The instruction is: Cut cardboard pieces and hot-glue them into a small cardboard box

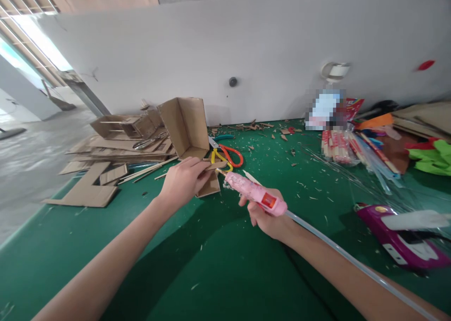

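Observation:
My right hand (269,217) is wrapped round a pink hot glue gun (253,191), with a long clear glue stick (338,248) trailing out of its back end. The gun's nozzle points left, at or very near a small cardboard strip (215,165). Pinched in the fingers of my left hand (185,180) is that strip. Below it a flat cardboard piece (210,187) shows, partly hidden by the hand. Just behind stands a folded, open cardboard box (190,128). Scissors with orange and yellow handles (234,156) lie beside the nozzle.
Cardboard sheets (105,152) and thin wooden sticks (148,170) are piled at the left. Bundled chopsticks (338,147) and a purple tool (401,236) lie at the right. Cardboard scraps litter the green table (211,264) along the white wall (275,43).

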Motion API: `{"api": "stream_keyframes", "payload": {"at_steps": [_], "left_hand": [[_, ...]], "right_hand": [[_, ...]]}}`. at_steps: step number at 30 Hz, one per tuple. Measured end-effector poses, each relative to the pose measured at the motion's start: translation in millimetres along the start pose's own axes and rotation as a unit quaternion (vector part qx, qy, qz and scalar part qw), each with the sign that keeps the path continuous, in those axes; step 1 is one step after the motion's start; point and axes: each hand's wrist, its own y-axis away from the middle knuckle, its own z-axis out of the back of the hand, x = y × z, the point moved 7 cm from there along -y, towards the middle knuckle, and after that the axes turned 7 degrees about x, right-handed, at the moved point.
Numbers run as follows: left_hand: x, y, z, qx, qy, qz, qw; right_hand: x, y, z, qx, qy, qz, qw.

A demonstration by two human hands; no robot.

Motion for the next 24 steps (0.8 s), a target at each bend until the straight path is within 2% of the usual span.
{"api": "stream_keyframes", "payload": {"at_steps": [3,6,9,13,15,19,24], "left_hand": [[5,-1,3.2,-0.002,0.048,0.037,0.998],[6,-2,12.9,-0.029,0.083,0.061,0.994],[0,-3,23.2,-0.056,0.107,0.052,0.991],[-1,-2,20.6,-0.019,0.141,0.086,0.986],[-3,0,20.4,-0.023,0.129,0.095,0.987],[-14,1,25.7,-0.075,0.092,0.042,0.992],[-22,2,25.2,-0.087,0.084,-0.023,0.992]], "right_hand": [[-2,-1,5,-0.021,-0.024,-0.029,0.999],[-5,-2,7,-0.039,-0.032,-0.058,0.997],[0,-3,7,-0.045,-0.017,-0.032,0.998],[9,-1,6,-0.045,0.031,0.021,0.998],[12,0,4,-0.042,0.042,0.034,0.998],[14,3,0,-0.033,0.05,0.041,0.997],[13,5,-4,-0.038,0.053,0.028,0.997]]}}
